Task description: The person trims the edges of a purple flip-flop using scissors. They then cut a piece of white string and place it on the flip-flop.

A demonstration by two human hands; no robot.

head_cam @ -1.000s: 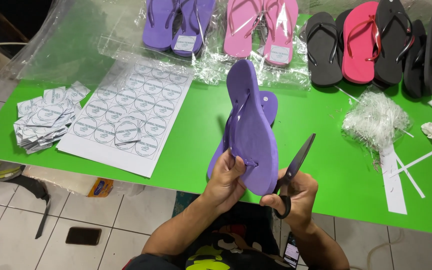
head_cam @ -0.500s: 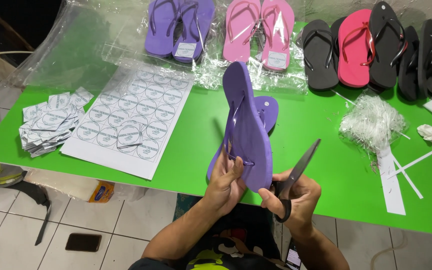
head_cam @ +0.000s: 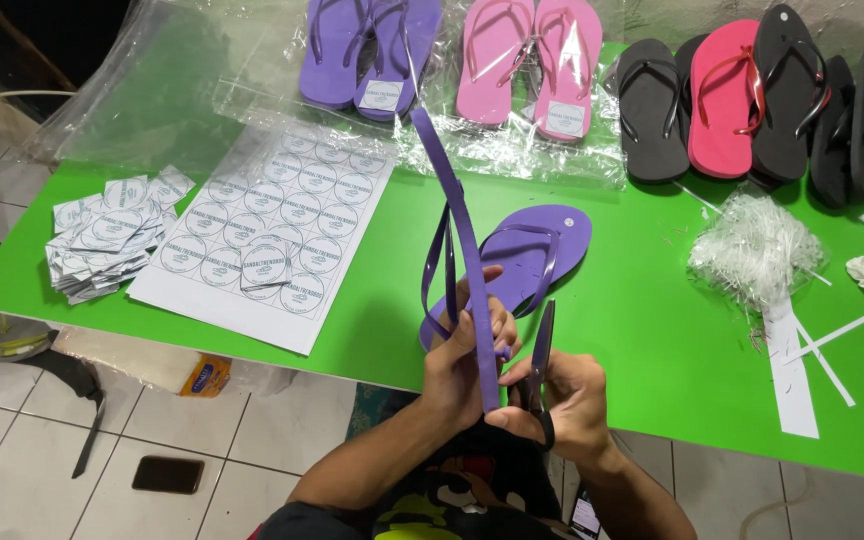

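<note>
My left hand [head_cam: 460, 362] grips a purple flip-flop [head_cam: 452, 225] held upright and turned edge-on, its straps hanging to the left. My right hand [head_cam: 564, 395] holds dark scissors [head_cam: 540, 357], blades pointing up beside the sandal's heel end. The matching purple flip-flop [head_cam: 537, 250] lies flat on the green table [head_cam: 642, 310] just behind my hands.
A sheet of round labels [head_cam: 272, 235] and a pile of cut labels [head_cam: 112, 232] lie at left. Bagged purple [head_cam: 367, 50] and pink [head_cam: 532, 60] pairs, plus black and red sandals [head_cam: 742, 95], line the back. White plastic ties [head_cam: 752, 245] and paper strips sit at right.
I have turned the held flip-flop from sole-facing to edge-on. The scissors have swung upright and closer to the sandal's heel. The view has shifted slightly.
</note>
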